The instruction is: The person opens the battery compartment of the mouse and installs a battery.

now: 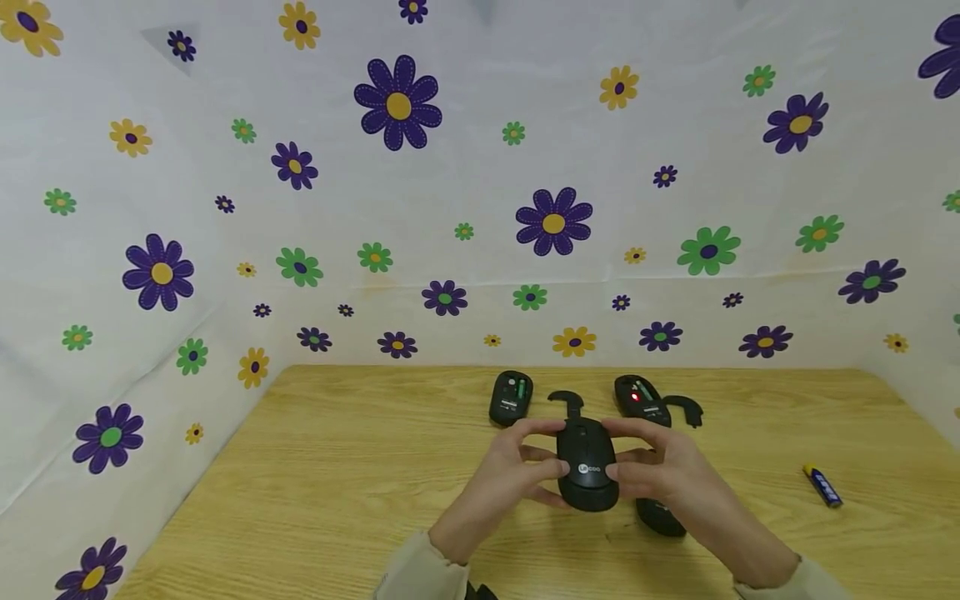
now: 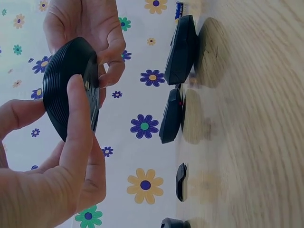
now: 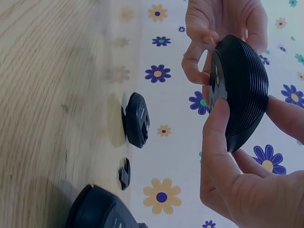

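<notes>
Both hands hold a black computer mouse above the table, one at each side. My left hand grips its left edge between thumb and fingers. On the opposite edge, the fingers and thumb of my right hand pinch it. A pale logo shows on the mouse's upper face in the head view. Its ribbed side appears in the left wrist view, where the mouse is seen from its edge. Behind it on the table lies a curved black cover, partly overlapped by the mouse.
An upturned mouse with a green battery inside lies at the back. Another upturned mouse shows a red light, with a loose cover beside it. A further mouse is partly hidden behind my right hand. A battery lies far right.
</notes>
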`<state>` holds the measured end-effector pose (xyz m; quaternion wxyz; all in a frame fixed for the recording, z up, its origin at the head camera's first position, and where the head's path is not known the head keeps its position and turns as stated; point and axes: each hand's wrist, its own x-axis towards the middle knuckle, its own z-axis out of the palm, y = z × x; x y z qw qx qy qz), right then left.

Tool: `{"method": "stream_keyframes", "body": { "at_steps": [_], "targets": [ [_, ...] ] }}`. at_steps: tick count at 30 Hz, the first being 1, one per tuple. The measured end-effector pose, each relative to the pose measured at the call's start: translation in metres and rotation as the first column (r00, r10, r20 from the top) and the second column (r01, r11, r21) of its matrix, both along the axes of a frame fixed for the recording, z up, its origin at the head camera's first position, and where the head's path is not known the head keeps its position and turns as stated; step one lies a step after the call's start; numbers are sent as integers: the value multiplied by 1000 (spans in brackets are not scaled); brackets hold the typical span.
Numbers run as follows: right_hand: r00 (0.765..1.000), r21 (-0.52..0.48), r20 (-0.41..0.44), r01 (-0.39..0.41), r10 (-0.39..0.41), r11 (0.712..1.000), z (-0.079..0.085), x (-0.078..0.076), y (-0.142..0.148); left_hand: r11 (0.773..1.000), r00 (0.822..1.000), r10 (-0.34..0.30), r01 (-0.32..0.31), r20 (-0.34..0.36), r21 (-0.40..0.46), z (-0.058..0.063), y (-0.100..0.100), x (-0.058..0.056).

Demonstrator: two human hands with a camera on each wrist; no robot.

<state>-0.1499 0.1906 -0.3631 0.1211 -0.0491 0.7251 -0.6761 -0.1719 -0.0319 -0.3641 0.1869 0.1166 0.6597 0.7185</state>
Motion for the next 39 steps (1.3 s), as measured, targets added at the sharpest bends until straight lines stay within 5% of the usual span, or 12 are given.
{"method": "stream_keyframes", "body": {
  "at_steps": [20,30,39],
  "targets": [
    [998,-7,-28,56,-56,998,-4,-7,10,999,999,26,-25,-37,37,-9,17,-7],
    [999,-26,-4,41,-41,999,-5,-6,12,996,998,-11,16,-69,82,-8,12,-8],
    [998,33,-44,-32,34,999,-2,-2,14,1000,990,-15,13,-139,-13,-5,8,-8]
  ]
}}
